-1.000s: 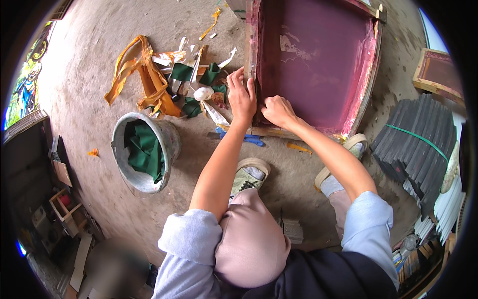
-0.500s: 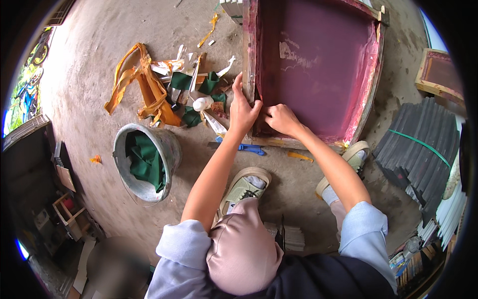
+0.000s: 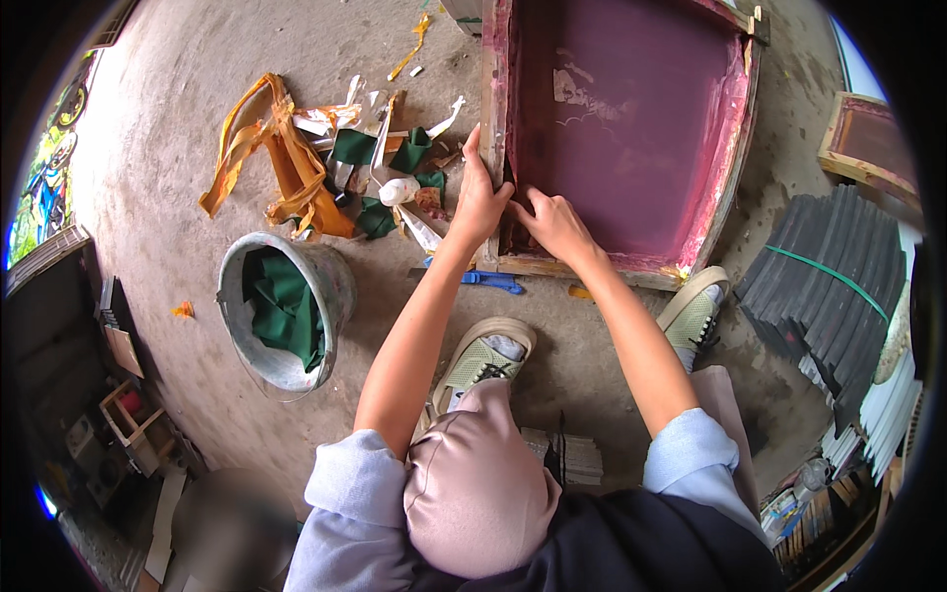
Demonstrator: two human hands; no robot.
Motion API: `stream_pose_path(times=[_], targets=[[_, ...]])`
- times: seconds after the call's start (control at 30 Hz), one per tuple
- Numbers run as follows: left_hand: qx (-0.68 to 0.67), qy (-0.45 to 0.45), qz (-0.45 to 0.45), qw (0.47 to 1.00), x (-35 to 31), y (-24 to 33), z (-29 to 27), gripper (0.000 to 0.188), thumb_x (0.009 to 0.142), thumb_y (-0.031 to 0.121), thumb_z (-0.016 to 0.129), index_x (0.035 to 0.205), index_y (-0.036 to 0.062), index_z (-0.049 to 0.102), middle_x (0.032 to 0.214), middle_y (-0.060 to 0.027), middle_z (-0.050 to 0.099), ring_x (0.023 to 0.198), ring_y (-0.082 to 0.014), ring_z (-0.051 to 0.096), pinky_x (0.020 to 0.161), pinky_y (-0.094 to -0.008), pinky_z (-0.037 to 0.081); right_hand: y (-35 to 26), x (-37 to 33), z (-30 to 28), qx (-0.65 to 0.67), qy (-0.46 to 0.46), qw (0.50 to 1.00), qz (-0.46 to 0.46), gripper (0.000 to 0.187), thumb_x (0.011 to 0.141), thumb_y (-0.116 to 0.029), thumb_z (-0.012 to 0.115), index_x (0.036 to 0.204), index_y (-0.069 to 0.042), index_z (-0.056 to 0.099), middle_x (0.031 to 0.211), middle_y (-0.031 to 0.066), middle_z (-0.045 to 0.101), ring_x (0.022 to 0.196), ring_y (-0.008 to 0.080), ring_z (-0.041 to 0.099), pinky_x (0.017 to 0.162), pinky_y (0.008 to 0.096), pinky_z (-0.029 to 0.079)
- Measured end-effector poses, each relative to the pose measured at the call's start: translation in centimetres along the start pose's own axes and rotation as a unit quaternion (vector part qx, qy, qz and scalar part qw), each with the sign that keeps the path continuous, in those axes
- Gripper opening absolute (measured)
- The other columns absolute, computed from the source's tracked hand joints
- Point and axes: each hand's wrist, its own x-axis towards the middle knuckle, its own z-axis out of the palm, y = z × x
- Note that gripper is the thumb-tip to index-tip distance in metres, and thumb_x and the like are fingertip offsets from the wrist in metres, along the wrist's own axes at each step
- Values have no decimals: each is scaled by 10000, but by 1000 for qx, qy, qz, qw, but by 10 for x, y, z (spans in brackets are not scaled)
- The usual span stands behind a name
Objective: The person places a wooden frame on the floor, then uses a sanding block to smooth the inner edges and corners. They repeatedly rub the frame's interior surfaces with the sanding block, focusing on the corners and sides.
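A wooden printing screen (image 3: 631, 128) with purple mesh lies tilted on the floor in front of me, its inner edges streaked pink and red. My left hand (image 3: 479, 197) grips its left rail, fingers along the outer side and thumb over the top. Close beside that thumb, my right hand (image 3: 554, 225) bends its fingers at the inner lower-left corner, where the mesh meets the wood. A dark gap shows between mesh and rail there. What the right fingertips pinch is too small to make out. A blue utility knife (image 3: 491, 281) rests below that corner.
Left of my arms stands a grey bucket (image 3: 345, 281) holding green cloth (image 3: 283, 306). Torn orange tape (image 3: 301, 183), green scraps and a white bottle (image 3: 399, 190) litter the floor. On the right are a strapped dark stack (image 3: 824, 291) and a smaller framed screen (image 3: 873, 148).
My right hand's fingers have shifted slightly left and up along the corner, with the index finger straighter. My right foot has moved and turned outward. The left hand keeps its hold.
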Motion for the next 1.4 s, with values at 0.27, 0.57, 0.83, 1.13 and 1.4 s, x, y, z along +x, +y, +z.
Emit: stream_pose_path(times=[0.27,0.57,0.83,1.13,1.4], targets=[[6,1,8,1000,-2,0,2,861,721,-70,561,1417,66,73,1292,-249,424,1236,-327,435,1032,-395,348,-15,12,-1,-46,25,998,42,293,831,-209,613,853,82,600,794,321,597,820,464,601,677,481,501],[-181,-61,-37,981,3,4,-4,689,841,105,432,1427,13,82,1418,-232,231,1353,-305,222,1120,-357,160,-35,9,-2,-61,71,985,146,286,784,-229,687,807,55,660,800,277,641,810,428,640,705,459,531],[-129,93,13,987,-2,7,15,398,984,249,313,1342,76,314,959,-173,573,847,-280,561,814,-421,425,-34,9,7,-65,111,984,123,240,802,-183,612,787,52,661,776,281,637,793,415,650,708,453,536],[6,199,-104,974,2,8,23,509,1001,396,286,854,-26,530,740,-290,545,726,-487,518,647,-514,371,-39,37,-18,-100,-28,989,107,228,726,-118,532,751,81,641,693,275,622,700,417,651,694,460,526],[19,224,-81,971,2,11,22,467,998,356,325,808,-16,533,714,-289,555,710,-489,538,627,-514,397,-21,34,-18,-133,-8,991,19,284,782,-174,529,772,87,641,806,324,603,797,464,619,718,482,517]])
